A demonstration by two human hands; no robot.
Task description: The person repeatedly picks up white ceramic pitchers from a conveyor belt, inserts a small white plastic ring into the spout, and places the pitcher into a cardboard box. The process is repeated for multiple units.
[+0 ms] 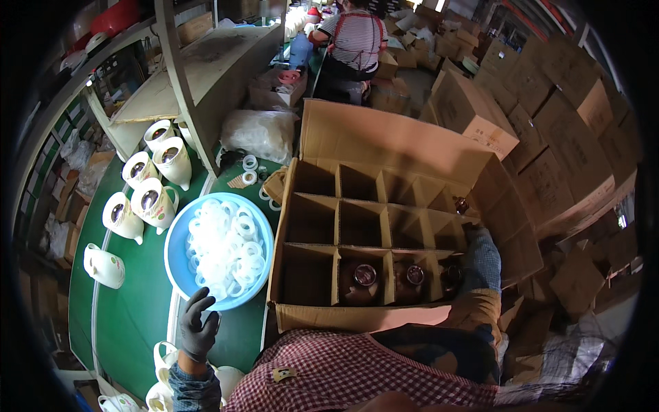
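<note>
My left hand [199,328], in a dark glove, hovers at the near rim of a light-blue basin [174,269]. Its fingers are bent but apart, with nothing seen between them. The basin holds a heap of translucent white plastic rings [226,247]. My right hand [475,233] reaches into the right end of a divided cardboard box [360,319]; its fingers are mostly hidden in shadow. Just beyond it shows a shiny dark glass piece [461,204]. Along the near row of compartments stand rounded glass flasks [365,276], some shadowed.
Several white jugs [155,204] stand on the green bench [147,288] at left, and more sit near my left forearm. A bag of clear plastic [259,135] lies beyond the basin. Stacked cartons [563,137] crowd the right side. Another person [353,41] works further ahead.
</note>
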